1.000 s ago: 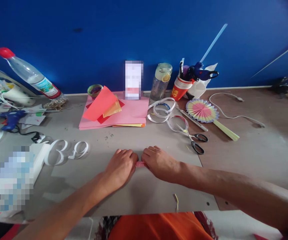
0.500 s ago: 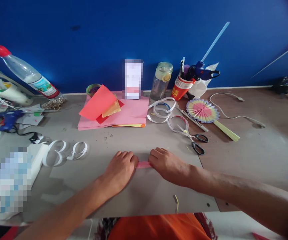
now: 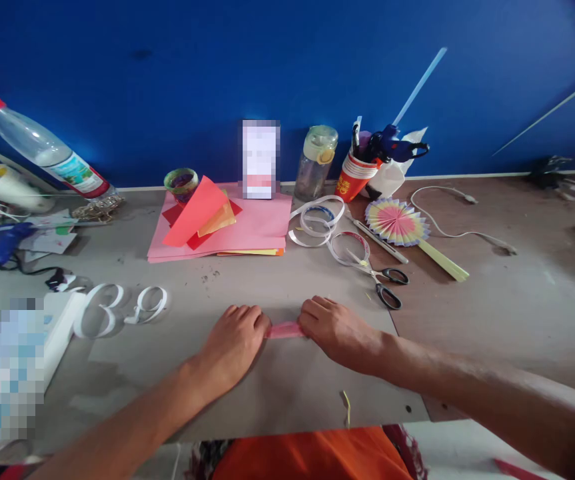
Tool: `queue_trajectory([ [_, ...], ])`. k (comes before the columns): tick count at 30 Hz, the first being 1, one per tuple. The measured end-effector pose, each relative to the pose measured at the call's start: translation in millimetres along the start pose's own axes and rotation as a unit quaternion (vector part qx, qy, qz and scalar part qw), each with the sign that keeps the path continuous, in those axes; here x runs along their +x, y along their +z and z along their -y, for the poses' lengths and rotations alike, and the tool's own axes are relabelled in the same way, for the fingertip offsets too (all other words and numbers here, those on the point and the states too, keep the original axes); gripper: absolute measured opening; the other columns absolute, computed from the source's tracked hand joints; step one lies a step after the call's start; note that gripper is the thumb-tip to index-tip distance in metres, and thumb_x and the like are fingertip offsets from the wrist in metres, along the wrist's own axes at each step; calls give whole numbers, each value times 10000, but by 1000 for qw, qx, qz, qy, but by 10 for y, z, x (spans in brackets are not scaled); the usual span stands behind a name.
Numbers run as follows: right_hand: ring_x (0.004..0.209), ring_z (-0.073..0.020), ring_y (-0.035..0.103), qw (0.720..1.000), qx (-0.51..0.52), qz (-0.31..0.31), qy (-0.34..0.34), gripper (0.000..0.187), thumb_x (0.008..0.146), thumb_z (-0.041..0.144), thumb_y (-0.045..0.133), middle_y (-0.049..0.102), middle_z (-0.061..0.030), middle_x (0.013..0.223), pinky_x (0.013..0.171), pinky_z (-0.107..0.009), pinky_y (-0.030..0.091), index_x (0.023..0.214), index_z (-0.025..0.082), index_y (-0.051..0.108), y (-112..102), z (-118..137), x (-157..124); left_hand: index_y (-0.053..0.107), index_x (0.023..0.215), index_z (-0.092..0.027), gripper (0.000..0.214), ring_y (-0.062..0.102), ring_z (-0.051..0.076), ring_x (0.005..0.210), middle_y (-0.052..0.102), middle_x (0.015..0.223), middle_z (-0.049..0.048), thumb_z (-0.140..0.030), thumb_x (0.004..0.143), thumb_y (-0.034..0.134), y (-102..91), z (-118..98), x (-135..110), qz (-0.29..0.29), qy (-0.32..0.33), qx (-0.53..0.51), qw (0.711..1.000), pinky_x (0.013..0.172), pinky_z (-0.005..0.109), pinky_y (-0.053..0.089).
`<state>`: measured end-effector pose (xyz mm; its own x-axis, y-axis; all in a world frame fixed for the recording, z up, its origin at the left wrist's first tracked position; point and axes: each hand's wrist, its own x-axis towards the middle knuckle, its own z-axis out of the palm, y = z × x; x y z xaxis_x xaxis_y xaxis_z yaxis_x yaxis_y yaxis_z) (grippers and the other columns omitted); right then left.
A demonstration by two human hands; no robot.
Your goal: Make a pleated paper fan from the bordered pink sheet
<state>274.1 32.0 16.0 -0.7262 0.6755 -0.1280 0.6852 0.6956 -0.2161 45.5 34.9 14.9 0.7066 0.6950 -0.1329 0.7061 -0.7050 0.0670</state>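
Wall (image 3: 207,80): blue, upright along the far edge of the table (image 3: 277,393)
Strip (image 3: 285,330): pink, spanning the gap between the hands, low at the table; contact beneath it cannot be told
Left hand (image 3: 240,337): fingers curled narrow on the strip's left end, fingertips hidden
Right hand (image 3: 331,325): fingers curled narrow on the right end, fingertips hidden
Strip risk: uneven pull could twist or tear it; a slack grip could release one end
Scissors (image 3: 377,272): beyond the right hand, handles toward the right forearm; a wide outward sweep could knock them
Near edge: yellow scrap (image 3: 347,408) lies there; a dragging forearm could brush it off
Room: widest ahead and left, bounded by pink sheets (image 3: 267,220) and white loops (image 3: 131,320); scissors limit the right
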Motion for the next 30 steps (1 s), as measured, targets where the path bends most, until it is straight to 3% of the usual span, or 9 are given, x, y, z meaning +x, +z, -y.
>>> queue_trajectory([
  [7,774,-179,436,999,3,-35,-14,128,877,80,484,536,-63,878,706,-299,333,830,164,569,24,-33,-50,587,831,-165,160,542,212,755,576,821,53,-165,921,455,0,35,-22,-12,12,-24,1000,718,364,423],
  [13,746,-170,424,999,18,-24,-19,147,857,55,471,535,-63,867,686,-291,329,815,161,563,9,-73,-88,590,938,-177,224,519,180,798,552,889,44,-88,913,386,-22,181,-94,23,39,-139,989,760,319,429],
  [19,739,-170,420,999,17,-20,-28,151,809,28,489,529,-56,863,665,-290,320,798,167,546,-3,-87,-83,584,1012,-196,301,517,181,832,537,928,47,-47,898,348,-63,247,-186,46,33,-165,985,776,313,439],
  [25,710,-166,402,998,10,-46,-33,153,831,39,472,514,-52,833,648,-292,312,767,167,529,59,-91,-92,568,927,-180,184,530,182,750,551,866,43,-148,921,388,51,157,-226,-21,-51,-132,990,740,332,444],
  [30,688,-169,385,997,3,-76,-30,173,864,67,451,506,-49,802,635,-298,305,745,169,522,115,-69,-119,550,857,-180,149,525,178,728,550,835,35,-135,899,414,116,140,-231,-57,-56,-142,987,720,317,437],
])
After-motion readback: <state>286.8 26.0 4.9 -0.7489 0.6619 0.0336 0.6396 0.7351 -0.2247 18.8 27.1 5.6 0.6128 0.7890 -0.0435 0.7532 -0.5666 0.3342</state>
